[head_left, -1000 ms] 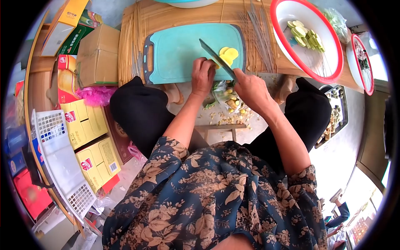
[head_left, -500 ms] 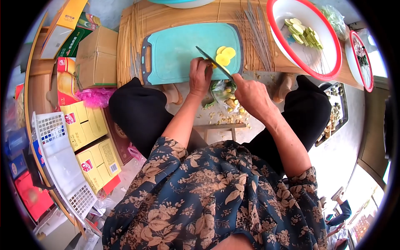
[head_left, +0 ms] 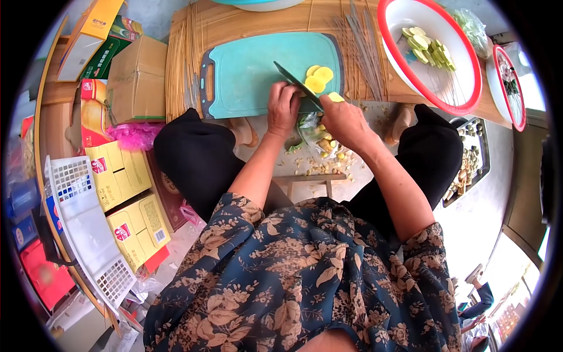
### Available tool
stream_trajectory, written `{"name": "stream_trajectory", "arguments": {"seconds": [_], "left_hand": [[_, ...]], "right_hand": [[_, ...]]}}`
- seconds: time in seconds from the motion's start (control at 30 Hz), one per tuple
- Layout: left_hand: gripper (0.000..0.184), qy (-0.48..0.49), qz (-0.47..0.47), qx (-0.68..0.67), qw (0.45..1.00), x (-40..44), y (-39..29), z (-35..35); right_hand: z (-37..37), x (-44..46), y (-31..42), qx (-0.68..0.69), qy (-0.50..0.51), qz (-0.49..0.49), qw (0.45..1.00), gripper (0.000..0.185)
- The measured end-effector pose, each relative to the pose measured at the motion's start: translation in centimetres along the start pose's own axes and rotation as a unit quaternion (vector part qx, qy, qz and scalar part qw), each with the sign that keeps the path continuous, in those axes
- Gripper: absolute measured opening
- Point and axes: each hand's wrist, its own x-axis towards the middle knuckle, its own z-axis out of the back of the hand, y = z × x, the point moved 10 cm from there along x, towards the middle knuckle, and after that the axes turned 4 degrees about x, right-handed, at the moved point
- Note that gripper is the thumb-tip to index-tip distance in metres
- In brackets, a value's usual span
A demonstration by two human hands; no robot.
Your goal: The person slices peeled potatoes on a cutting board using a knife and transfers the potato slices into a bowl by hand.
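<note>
Gripping the stiff knife [head_left: 295, 83] at its handle end with the right hand [head_left: 346, 122], curling the left hand [head_left: 283, 109], hold too hidden to tell, near slippery-looking yellow slices [head_left: 315, 84].

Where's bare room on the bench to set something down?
Bare: left and middle of the cutting board, between the left sticks and the knife. Crowded: the board's right end, with yellow slices; its near edge, where the left hand and right hand are; the right sticks, up to the bowl.

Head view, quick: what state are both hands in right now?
Left hand: fingers curled beside the knife; whether it holds anything is hidden.
Right hand: closed, holding the knife.
</note>
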Motion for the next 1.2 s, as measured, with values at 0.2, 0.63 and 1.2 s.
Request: {"name": "stream_trajectory", "arguments": {"seconds": [0.2,0.63,1.2], "left_hand": [[0.023,0.013,-0.004,0.008,1.0,-0.1,0.0,0.0],[0.021,0.008,0.022,-0.013,1.0,-0.2,0.9,-0.2],[0.02,0.006,0.026,-0.024,0.999,-0.5,1.5,-0.4]], "right_hand": [[2.3,-1.5,1.6,0.021,0.001,-0.001,1.0,0.017],[2.4,-3.4,1.0,0.026,0.007,0.0,1.0,0.023],[2.2,-3.9,1.1,0.015,0.027,-0.013,0.999,0.021]]}}
